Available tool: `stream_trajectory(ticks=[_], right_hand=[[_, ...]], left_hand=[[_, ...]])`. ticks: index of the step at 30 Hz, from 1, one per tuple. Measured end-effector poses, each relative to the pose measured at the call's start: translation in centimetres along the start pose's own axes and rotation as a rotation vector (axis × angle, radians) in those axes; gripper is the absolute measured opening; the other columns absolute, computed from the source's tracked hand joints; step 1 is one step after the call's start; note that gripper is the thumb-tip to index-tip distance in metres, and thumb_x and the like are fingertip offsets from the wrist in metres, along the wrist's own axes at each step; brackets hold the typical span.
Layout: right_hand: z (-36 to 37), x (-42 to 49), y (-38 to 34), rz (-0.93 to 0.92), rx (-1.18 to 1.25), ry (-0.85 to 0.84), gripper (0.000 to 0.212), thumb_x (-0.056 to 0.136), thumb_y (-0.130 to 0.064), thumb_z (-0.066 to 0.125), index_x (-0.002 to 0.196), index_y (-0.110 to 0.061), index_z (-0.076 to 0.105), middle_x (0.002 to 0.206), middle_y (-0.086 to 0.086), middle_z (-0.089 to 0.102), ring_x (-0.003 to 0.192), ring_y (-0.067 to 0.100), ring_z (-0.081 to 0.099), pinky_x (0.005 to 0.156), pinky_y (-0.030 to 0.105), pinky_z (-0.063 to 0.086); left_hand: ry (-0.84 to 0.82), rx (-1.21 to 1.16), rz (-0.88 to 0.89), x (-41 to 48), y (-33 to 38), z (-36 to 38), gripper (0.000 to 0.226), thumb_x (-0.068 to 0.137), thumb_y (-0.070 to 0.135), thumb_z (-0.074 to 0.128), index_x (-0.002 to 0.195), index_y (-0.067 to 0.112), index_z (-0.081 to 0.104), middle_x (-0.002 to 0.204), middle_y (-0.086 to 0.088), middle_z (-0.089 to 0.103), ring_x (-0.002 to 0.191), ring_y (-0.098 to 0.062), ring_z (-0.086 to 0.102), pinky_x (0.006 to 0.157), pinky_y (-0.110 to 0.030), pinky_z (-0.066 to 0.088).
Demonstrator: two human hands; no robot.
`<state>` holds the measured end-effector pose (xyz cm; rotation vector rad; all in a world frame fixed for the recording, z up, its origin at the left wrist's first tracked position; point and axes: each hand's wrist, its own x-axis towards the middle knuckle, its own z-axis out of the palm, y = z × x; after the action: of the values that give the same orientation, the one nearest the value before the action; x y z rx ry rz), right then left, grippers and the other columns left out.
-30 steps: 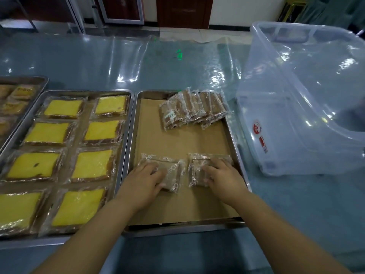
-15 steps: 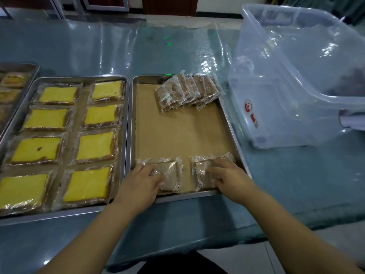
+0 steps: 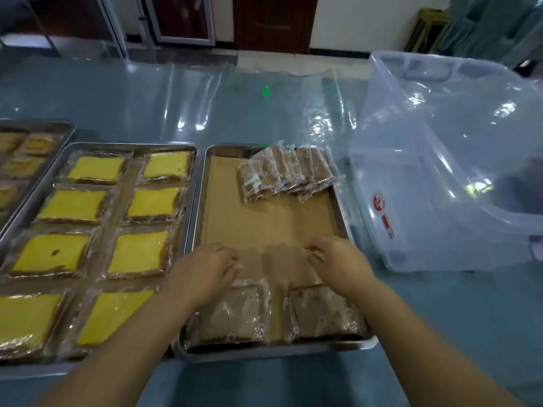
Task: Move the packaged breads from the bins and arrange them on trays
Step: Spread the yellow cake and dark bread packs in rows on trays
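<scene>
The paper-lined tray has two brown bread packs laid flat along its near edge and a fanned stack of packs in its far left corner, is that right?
Not quite. In the head view the fanned stack sits in the far right corner of the paper-lined tray, not the far left. The two brown bread packs do lie flat along its near edge.

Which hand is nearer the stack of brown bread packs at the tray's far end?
Right. The right hand is almost straight below the stack; the left hand sits further toward the tray's left edge.

Clear plastic sheet (image 3: 182, 107) over table, brown door (image 3: 274, 23) behind
</scene>
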<state>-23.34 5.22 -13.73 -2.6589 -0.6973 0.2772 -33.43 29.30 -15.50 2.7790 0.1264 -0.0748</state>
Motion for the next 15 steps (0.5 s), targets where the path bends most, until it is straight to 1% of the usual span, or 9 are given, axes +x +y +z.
stream_trajectory(ticks=[3, 7, 10, 12, 13, 15], right_hand=[[-0.7, 3.9, 0.3, 0.004, -0.002, 0.005, 0.025, 0.091, -0.035, 0.051, 0.109, -0.023, 0.063, 0.101, -0.004, 0.066, 0.089, 0.015, 0.059, 0.074, 0.03, 0.049], [-1.4, 9.1, 0.3, 0.041, 0.002, 0.042, 0.021, 0.09, -0.033, 0.053, 0.104, -0.021, 0.063, 0.094, -0.002, 0.067, 0.086, 0.019, 0.061, 0.074, 0.036, 0.053], [-1.8, 12.7, -0.1, 0.071, 0.036, 0.1, 0.019, 0.09, -0.03, 0.052, 0.104, -0.02, 0.061, 0.091, -0.001, 0.067, 0.083, 0.02, 0.061, 0.067, 0.034, 0.052], [-1.9, 14.9, -0.4, 0.101, 0.018, 0.13, 0.018, 0.09, -0.028, 0.051, 0.102, -0.018, 0.06, 0.09, 0.0, 0.065, 0.078, 0.019, 0.058, 0.059, 0.029, 0.045], [-1.9, 15.9, -0.5, 0.111, 0.001, 0.141, 0.017, 0.09, -0.027, 0.051, 0.099, -0.016, 0.059, 0.088, 0.001, 0.064, 0.075, 0.019, 0.056, 0.055, 0.028, 0.041], [-1.7, 17.8, -0.7, 0.125, -0.03, 0.151, 0.013, 0.09, -0.029, 0.051, 0.091, -0.016, 0.055, 0.087, 0.002, 0.062, 0.07, 0.017, 0.051, 0.049, 0.025, 0.032]], left_hand=[[0.017, -0.011, -0.053, 3.6, -0.1, -0.3, 0.033, 0.09, 0.046, 0.051, 0.116, 0.027, 0.061, 0.112, 0.006, 0.062, 0.102, -0.017, 0.058, 0.081, -0.032, 0.049], [0.016, -0.021, -0.092, 8.2, -0.1, -0.3, 0.035, 0.089, 0.043, 0.054, 0.12, 0.026, 0.059, 0.118, 0.004, 0.06, 0.107, -0.018, 0.056, 0.085, -0.033, 0.049], [0.004, -0.031, -0.092, 11.1, -0.2, -0.2, 0.038, 0.089, 0.041, 0.054, 0.124, 0.024, 0.055, 0.122, 0.002, 0.056, 0.11, -0.021, 0.052, 0.087, -0.036, 0.048], [0.019, -0.048, -0.077, 12.8, -0.4, 0.0, 0.042, 0.089, 0.04, 0.055, 0.127, 0.024, 0.05, 0.121, 0.001, 0.052, 0.109, -0.021, 0.049, 0.086, -0.034, 0.047], [0.035, -0.064, -0.066, 13.6, -0.5, 0.2, 0.044, 0.088, 0.038, 0.057, 0.129, 0.024, 0.048, 0.12, 0.001, 0.05, 0.109, -0.02, 0.048, 0.085, -0.031, 0.045], [0.059, -0.095, -0.048, 15.2, -0.6, 0.5, 0.051, 0.086, 0.036, 0.061, 0.132, 0.025, 0.044, 0.124, 0.001, 0.045, 0.112, -0.017, 0.046, 0.086, -0.026, 0.041]])
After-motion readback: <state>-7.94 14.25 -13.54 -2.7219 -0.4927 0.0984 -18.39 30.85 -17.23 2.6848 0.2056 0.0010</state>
